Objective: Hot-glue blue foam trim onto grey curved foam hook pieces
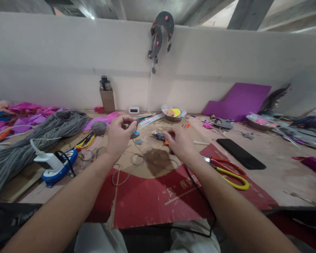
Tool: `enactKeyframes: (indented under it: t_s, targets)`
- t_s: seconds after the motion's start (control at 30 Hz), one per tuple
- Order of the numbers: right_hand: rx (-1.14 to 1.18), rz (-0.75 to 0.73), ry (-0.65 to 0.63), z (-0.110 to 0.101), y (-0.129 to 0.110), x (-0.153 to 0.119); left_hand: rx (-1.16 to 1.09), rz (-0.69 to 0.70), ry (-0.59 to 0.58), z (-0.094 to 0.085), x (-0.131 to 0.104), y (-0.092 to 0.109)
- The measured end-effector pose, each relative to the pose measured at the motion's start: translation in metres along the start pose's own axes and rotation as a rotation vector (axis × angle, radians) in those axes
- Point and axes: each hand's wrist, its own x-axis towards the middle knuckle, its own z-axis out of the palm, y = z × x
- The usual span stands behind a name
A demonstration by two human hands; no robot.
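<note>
My left hand point(122, 135) is raised over the cardboard, thumb and fingertips pinched on a thin grey cord point(138, 149). The cord hangs from the fingertips and lies in loose loops on the board below. My right hand point(179, 142) is wrapped round a hot glue gun point(165, 141), whose body is mostly hidden by the hand. Its dark nozzle points left, towards the left hand. A white glue stick point(201, 143) juts out behind it, and a black cable point(197, 188) trails down to my lap. A small grey felt piece point(138, 141) lies between the hands.
Red-handled and yellow-handled scissors point(230, 170) and a black phone point(241, 153) lie at right. On the left are a blue power strip point(60, 168), a yellow cutter point(85, 140), a grey yarn ball point(99, 127) and a thick yarn hank point(44, 135). A decorated grey crescent point(162, 31) hangs on the wall.
</note>
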Motion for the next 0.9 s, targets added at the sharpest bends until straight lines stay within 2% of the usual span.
enactKeyframes:
  t_s: [0.1, 0.17, 0.27, 0.37, 0.47, 0.67, 0.8, 0.9]
  targets:
    - [0.421, 0.025, -0.106, 0.022, -0.035, -0.001, 0.114, 0.059, 0.002, -0.001, -0.003, 0.008]
    - [0.647, 0.078, -0.128, 0.039, -0.049, 0.002, 0.113, 0.070, -0.010, -0.001, -0.004, 0.012]
    - [0.837, 0.164, -0.215, 0.056, -0.054, 0.006, 0.017, 0.011, -0.006, 0.001, -0.004, 0.012]
    - [0.970, 0.179, -0.264, 0.061, -0.051, 0.007, 0.008, -0.026, -0.034, 0.002, -0.002, 0.008]
    - [0.982, 0.152, -0.258, 0.061, -0.047, 0.007, 0.043, -0.048, -0.078, 0.003, -0.001, 0.002]
    - [0.779, 0.094, -0.109, 0.058, -0.043, 0.009, -0.074, -0.181, -0.123, 0.009, -0.003, 0.000]
    - [0.766, 0.064, -0.109, 0.055, -0.041, 0.007, -0.206, -0.290, -0.132, 0.012, -0.005, 0.003]
    - [0.822, 0.101, -0.122, 0.055, -0.039, 0.007, -0.258, -0.350, -0.160, 0.013, -0.005, 0.003]
